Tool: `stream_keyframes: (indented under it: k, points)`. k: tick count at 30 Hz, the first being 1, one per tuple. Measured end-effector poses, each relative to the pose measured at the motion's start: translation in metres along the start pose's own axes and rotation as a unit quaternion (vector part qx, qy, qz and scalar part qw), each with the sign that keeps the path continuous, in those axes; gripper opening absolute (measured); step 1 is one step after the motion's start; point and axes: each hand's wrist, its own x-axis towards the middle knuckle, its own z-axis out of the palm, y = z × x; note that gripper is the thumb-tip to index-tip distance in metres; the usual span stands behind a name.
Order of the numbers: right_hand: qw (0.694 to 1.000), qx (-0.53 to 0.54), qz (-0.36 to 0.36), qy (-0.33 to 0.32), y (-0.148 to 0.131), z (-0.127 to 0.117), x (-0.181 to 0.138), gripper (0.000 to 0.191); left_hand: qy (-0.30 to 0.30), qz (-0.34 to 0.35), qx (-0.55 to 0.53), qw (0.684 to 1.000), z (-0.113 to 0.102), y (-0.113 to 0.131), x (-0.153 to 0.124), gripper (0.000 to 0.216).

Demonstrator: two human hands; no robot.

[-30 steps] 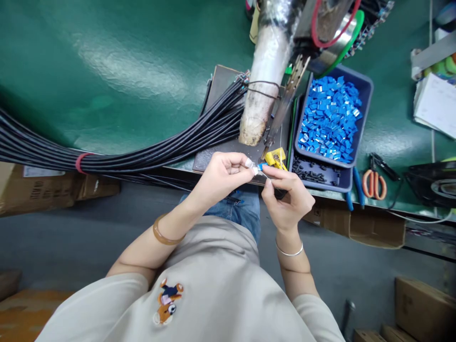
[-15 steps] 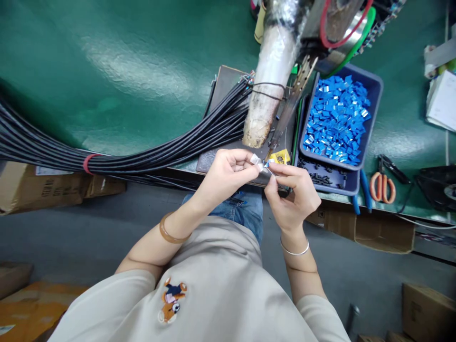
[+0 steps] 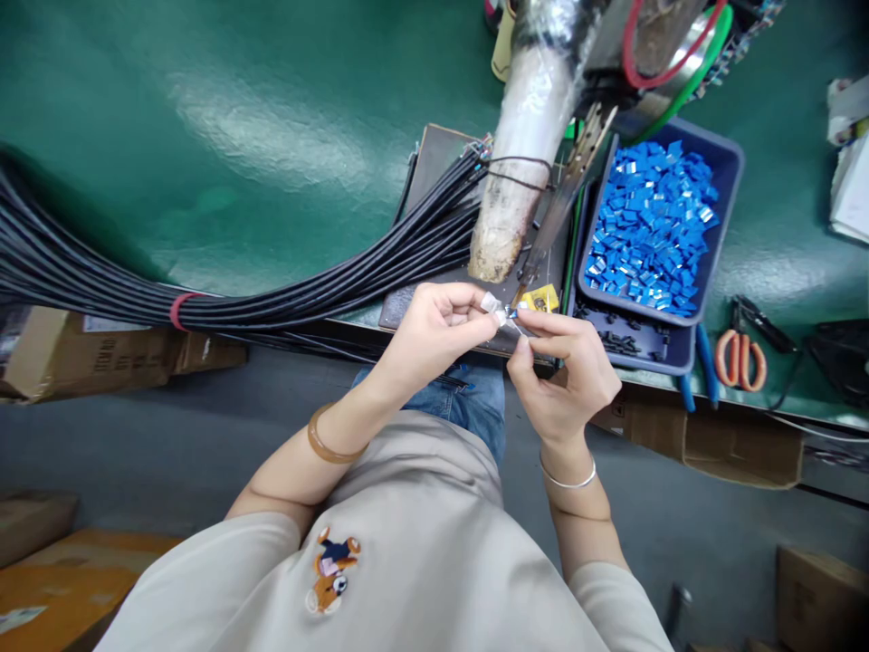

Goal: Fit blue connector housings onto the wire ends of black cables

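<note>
My left hand (image 3: 441,328) is closed in a pinch on a small whitish translucent piece (image 3: 495,310) just in front of the bench edge; its exact kind is too small to tell. Facing it, my right hand (image 3: 568,367) pinches a thin pale wire (image 3: 519,328) between thumb and fingers. A tiny blue bit (image 3: 512,312) shows by the right fingertips, almost touching the white piece. Right above the fingertips end the thin metal rods (image 3: 553,213) of a bench fixture. Close behind the right fingers lies a yellow label-like piece (image 3: 541,298).
A taped pale duct (image 3: 506,190) hangs close over the work. Black cables (image 3: 291,303) run in a bundle from the left onto a dark board (image 3: 434,172). To the right are a bin (image 3: 730,195) of blue pieces, a tray (image 3: 672,362) of black parts and orange-handled pliers (image 3: 741,360).
The camera view has shifted slightly, so the bench things appear a little further right. Both hands keep nearly the same pose, still pinching at the same spot.
</note>
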Motion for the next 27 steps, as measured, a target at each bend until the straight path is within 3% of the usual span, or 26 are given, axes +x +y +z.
stream_keyframes:
  k: [27]
  points:
    - [0.999, 0.022, 0.012, -0.025, 0.0, -0.0012, 0.0012, 0.017, -0.011, -0.01, 0.004, 1.0, -0.0021, -0.0014, -0.001, 0.009]
